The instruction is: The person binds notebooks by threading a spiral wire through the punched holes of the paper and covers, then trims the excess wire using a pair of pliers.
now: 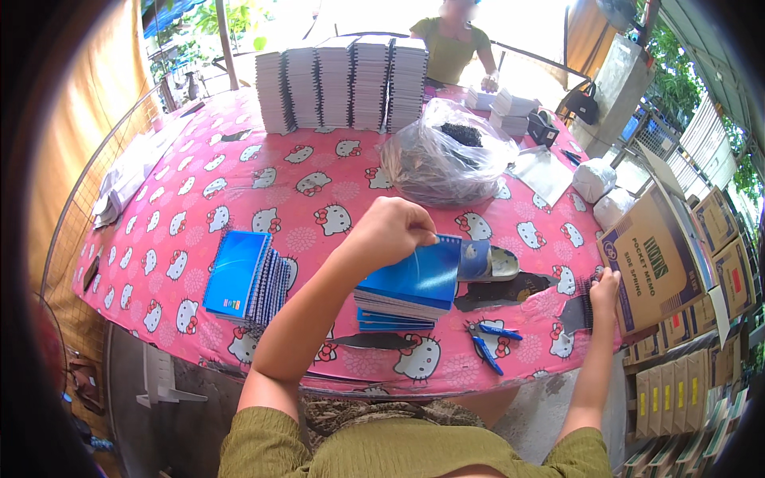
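Note:
My left hand reaches over the middle of the table, its fingers pinched on the top edge of a blue-covered notebook. That notebook lies on a stack of blue covers and white page blocks; no coil shows along its visible edges. At the table's right edge my right hand has its fingers bent around black binding coils; how many it grips is too small to tell. Blue-handled cutting pliers lie spread apart between the stack and my right arm.
Spiral-bound blue notebooks stand stacked at left. Tall stacks of bound books rise at the back, beside a clear plastic bag holding black coils. Cardboard boxes crowd the right edge. Another person works across the table.

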### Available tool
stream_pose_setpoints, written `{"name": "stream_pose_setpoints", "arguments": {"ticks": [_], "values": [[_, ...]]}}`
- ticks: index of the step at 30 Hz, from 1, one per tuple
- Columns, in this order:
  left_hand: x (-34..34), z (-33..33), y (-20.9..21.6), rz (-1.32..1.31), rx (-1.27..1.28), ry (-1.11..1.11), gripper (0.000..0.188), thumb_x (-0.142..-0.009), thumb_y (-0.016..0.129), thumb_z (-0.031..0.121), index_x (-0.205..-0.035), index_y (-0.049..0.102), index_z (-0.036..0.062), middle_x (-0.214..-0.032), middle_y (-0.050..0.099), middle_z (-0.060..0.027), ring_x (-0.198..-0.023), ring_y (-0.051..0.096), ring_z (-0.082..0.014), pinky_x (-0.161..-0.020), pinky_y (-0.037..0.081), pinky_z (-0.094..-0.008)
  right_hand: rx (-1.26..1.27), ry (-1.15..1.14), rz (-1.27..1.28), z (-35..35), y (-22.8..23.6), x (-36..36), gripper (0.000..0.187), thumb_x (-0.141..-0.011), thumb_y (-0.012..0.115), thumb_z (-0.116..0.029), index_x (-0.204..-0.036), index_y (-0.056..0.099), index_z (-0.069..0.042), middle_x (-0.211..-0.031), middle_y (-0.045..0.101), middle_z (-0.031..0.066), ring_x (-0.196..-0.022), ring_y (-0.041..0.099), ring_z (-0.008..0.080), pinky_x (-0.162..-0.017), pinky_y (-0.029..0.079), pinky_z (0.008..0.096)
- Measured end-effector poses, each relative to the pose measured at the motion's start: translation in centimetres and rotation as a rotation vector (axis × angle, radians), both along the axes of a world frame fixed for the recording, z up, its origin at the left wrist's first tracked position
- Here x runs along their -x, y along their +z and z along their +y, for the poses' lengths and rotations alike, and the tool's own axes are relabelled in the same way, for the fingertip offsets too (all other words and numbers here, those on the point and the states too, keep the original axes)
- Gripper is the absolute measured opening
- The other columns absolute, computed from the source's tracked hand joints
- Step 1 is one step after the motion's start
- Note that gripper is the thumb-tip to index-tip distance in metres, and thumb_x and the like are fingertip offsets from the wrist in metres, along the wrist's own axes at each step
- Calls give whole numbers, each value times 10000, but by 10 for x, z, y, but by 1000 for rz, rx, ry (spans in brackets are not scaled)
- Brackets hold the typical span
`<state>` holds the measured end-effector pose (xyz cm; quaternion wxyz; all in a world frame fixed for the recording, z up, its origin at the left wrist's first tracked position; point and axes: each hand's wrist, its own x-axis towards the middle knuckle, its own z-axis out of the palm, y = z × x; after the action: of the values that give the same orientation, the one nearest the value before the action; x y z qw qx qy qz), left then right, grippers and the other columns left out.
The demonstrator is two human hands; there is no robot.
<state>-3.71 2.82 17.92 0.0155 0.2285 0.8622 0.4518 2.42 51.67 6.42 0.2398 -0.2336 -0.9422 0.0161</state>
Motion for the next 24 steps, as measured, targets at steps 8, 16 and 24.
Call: {"name": "stream_pose_setpoints", "arguments": {"ticks": [8, 16, 24], "values": [[-51, -7, 14, 595, -6, 66, 103, -738, 757, 82, -816, 710, 34, -839, 690, -108, -765, 661, -218, -728, 500, -349, 761, 873, 176, -211, 91, -23, 221, -786, 725, -11, -1006, 714, -25, -885, 676, 76, -770, 629, 122, -636, 484, 250], [-57, 1, 9, 643, -90, 127, 176, -694, 812, 202, -782, 728, 75, -754, 695, -52, -713, 630, -184, -721, 448, -331, 627, 1093, 359, -266, 118, -14, 196, -754, 750, -8, -946, 716, -32, -867, 663, 64, -744, 612, 129, -640, 484, 263], [-62, 5, 4, 698, -104, 182, 178, -694, 811, 217, -761, 724, 77, -730, 688, -35, -697, 612, -169, -735, 439, -327, 877, 1251, -21, -258, 137, 0, 148, -835, 666, -4, -981, 695, -11, -820, 635, 43, -750, 592, 92, -631, 480, 246]]}}
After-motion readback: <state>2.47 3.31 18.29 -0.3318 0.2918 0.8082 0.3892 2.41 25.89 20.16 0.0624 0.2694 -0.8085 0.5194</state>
